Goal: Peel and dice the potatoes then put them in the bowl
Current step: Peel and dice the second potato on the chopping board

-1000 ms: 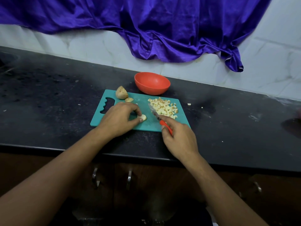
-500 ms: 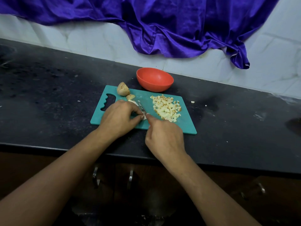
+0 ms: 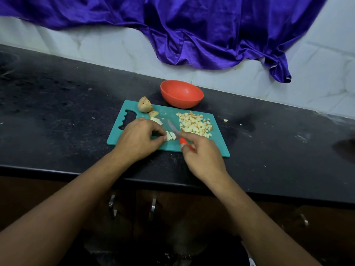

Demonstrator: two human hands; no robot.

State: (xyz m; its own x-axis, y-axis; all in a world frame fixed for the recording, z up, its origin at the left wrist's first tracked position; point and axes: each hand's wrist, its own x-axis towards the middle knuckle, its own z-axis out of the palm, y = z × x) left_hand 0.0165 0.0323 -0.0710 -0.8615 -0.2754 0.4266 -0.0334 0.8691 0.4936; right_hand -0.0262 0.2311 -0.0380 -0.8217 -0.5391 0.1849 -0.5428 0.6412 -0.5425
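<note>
Dicing partway: cube pile [image 3: 195, 123] on board [image 3: 219, 145], bowl [image 3: 181, 94] empty, skin-on chunk [image 3: 145, 107] uncut; left hand [image 3: 140, 139] pinches potato strips [image 3: 170, 135], right hand [image 3: 201, 153] grips knife [image 3: 173, 129].

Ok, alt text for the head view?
On a teal cutting board, the left hand pinches potato strips while the right hand holds a red-handled knife beside them. Nearby lies diced potato; an empty red bowl sits behind.

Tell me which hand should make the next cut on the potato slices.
Right. The right hand grips the orange-handled knife, its blade just beside the potato slices, while the left hand pinches them on the cutting board.
</note>
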